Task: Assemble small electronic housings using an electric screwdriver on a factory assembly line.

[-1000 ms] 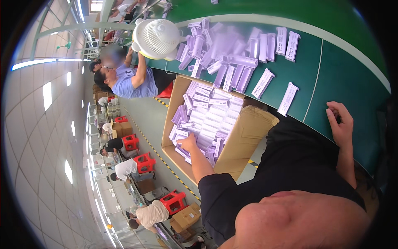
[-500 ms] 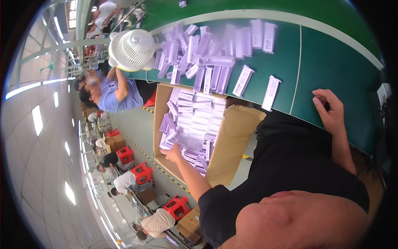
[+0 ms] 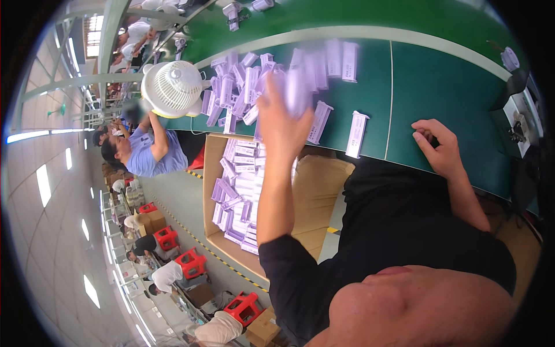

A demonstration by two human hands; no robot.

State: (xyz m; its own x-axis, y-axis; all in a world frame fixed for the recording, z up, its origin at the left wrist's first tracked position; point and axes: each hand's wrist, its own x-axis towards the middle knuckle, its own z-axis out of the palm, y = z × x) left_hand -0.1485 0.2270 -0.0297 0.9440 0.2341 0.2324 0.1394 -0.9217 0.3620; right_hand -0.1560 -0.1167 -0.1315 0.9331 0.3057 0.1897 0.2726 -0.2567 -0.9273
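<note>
My left hand [image 3: 282, 124] is over the pile of long, narrow lilac plastic cases [image 3: 225, 89] on the green table. Its fingers are smeared by motion, and so are the cases beside them, so any grip is unclear. Below that arm stands a cardboard box [image 3: 315, 194] filled with similar lilac cases [image 3: 231, 202]; the forearm hides part of it. My right hand [image 3: 440, 149] rests on the table at the right, fingers loosely curled with nothing visible in them. Between the two hands lies a single labelled case [image 3: 356, 135] near the table edge.
A white fan [image 3: 172, 89] stands on the table at the left of the pile. Beyond it sits a person in a blue shirt [image 3: 153, 151]. Red stools [image 3: 191, 263] and other workers line the floor at lower left. A dark-and-white device [image 3: 520, 124] is at far right.
My left hand has moved up from inside the cardboard box to the pile on the table. My right hand stays curled on the table. The whole view has shifted slightly.
</note>
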